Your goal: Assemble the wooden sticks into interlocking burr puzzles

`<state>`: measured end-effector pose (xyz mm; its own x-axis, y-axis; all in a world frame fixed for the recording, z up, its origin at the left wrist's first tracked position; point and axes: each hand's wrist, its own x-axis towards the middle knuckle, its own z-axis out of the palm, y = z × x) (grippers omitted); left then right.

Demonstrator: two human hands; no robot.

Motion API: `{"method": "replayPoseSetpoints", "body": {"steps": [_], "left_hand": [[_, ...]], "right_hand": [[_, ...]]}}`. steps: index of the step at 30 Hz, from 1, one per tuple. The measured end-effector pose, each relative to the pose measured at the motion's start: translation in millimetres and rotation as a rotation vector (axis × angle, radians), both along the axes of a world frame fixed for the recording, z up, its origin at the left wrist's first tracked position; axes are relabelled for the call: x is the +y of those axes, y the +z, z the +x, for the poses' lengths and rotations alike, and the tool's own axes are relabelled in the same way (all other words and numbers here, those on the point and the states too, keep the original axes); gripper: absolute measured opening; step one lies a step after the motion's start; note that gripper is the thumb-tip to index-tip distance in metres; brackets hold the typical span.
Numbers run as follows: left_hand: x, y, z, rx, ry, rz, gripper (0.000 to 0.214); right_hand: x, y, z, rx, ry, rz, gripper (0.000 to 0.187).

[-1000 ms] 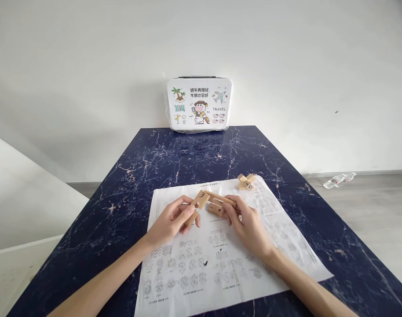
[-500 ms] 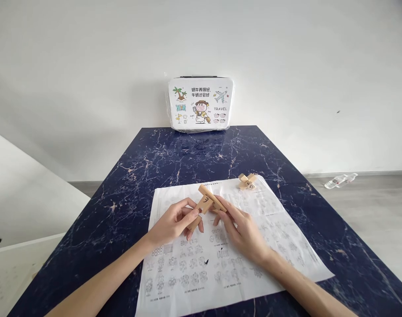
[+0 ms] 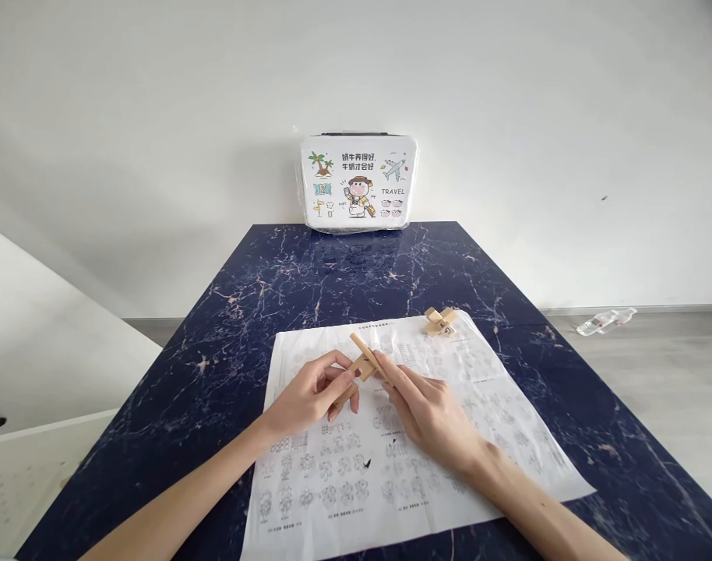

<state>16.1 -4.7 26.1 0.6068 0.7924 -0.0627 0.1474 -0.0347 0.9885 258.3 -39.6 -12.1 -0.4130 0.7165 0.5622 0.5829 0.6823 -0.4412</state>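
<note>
Over the printed sheet point(image 3: 321, 530), my left hand point(image 3: 309, 393) is closed on a light wooden puzzle piece point(image 3: 345, 396), pinched between thumb and fingers. My right hand point(image 3: 431, 409) grips a narrow wooden puzzle stick point(image 3: 364, 347) that slants up and to the left. The two pieces meet between my hands, with the stick lying across the far end of the left piece. Whether they interlock cannot be made out, as fingers cover part of both. Beyond my right hand, a cross-shaped wooden block puzzle point(image 3: 441, 322) with black marks rests on the sheet's far edge.
A white cartoon-printed case point(image 3: 357, 183) in clear wrap stands at the far end of the dark blue marbled table point(image 3: 356, 280), against the wall. Clear plastic bottles point(image 3: 606, 321) lie on the floor at right. A white panel point(image 3: 40, 335) slopes at left.
My right hand has turned the stick, so its narrow edge now faces up and the mark on the left piece no longer shows. My left hand stays almost in place.
</note>
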Motion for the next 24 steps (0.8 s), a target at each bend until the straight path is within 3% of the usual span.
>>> {"method": "replayPoseSetpoints", "body": {"steps": [6, 12, 21, 24], "left_hand": [[1.2, 1.1, -1.5, -0.019, -0.037, -0.014, 0.029], [3.3, -2.4, -3.9, -0.024, -0.063, -0.004, 0.027], [4.9, 1.1, -0.6, -0.021, -0.048, 0.004, 0.037], [4.7, -0.2, -2.0, -0.007, -0.013, -0.008, 0.038]], "right_hand": [[-1.8, 2.9, 0.2, -0.019, -0.002, -0.047, 0.070], [-0.8, 5.8, -1.3, -0.038, 0.125, -0.013, 0.076], [-1.1, 4.0, -2.8, 0.091, -0.147, 0.032, 0.065], [0.0, 4.8, -1.0, 0.119, -0.140, -0.010, 0.061]]}}
